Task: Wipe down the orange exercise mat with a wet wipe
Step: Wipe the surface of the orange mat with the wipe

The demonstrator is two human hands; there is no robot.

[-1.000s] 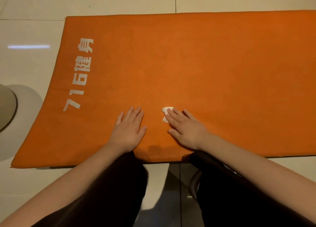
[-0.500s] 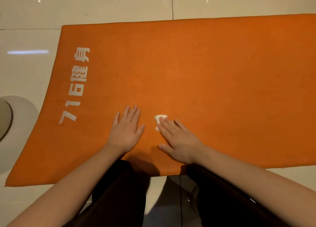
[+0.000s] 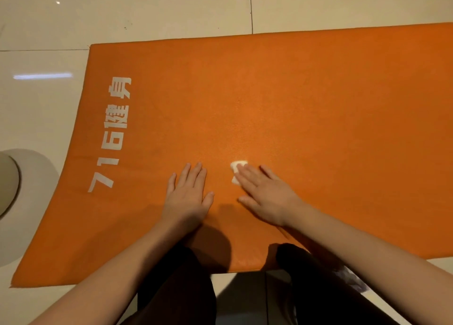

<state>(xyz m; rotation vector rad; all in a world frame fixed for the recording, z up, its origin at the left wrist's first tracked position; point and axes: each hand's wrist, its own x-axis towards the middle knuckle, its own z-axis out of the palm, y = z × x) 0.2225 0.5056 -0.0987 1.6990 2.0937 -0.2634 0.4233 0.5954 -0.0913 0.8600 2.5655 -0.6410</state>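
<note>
Both hands now lie farther in from the near edge of the orange exercise mat (image 3: 318,116) than a second ago, and the wet wipe (image 3: 238,168) has gone with them, pushed toward 12 o'clock.

The wipe is a small folded white pad on the mat, just toward 7 o'clock from its middle. It is pinned under the straight fingertips of the right hand (image 3: 266,195), with only its far corner and left edge showing. The fingers are extended and flat rather than curled, which spreads pressure over the pad and lets it slide without bunching.

The left hand (image 3: 187,195) lies palm-down at 9 o'clock from the wipe, close by but apart from it, fingers straight and together, holding nothing. It looks placed to brace the leaning body and to keep the mat from creeping over the glossy tiled floor (image 3: 171,11).

White lettering (image 3: 115,133) runs along the mat's 9 o'clock end. Beyond that end a round pale object (image 3: 29,202) sits on the floor; what it is I cannot tell.

Dark-trousered knees at 6 o'clock meet the mat's near edge, so the person works outward from there. My guess is that most of the mat, notably the stretch toward 3 o'clock, is still to be wiped, though no wet trace shows either way.
</note>
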